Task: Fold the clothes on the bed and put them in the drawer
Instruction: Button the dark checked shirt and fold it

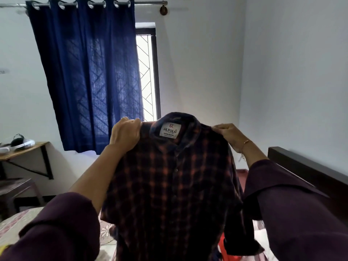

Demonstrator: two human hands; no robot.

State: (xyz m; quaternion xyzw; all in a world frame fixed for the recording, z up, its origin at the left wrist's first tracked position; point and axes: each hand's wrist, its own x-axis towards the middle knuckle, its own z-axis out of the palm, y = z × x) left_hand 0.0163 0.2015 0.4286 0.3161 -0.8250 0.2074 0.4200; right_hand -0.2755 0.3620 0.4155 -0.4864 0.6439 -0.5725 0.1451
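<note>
A dark checked shirt (173,185) with orange lines hangs upright in front of me, its collar and white label at the top. My left hand (125,134) grips its left shoulder. My right hand (230,135) pinches its right shoulder. The shirt's hem drops out of the bottom of the frame. Below it lies the bed (17,225) with a pale flowered cover. An orange garment (225,249) shows on the bed at the lower right, partly hidden by the shirt. No drawer is in view.
A blue curtain (88,76) covers most of the window behind the shirt. A small wooden wall shelf (24,150) with a white headset stands at the left. The dark headboard (308,172) runs along the right wall.
</note>
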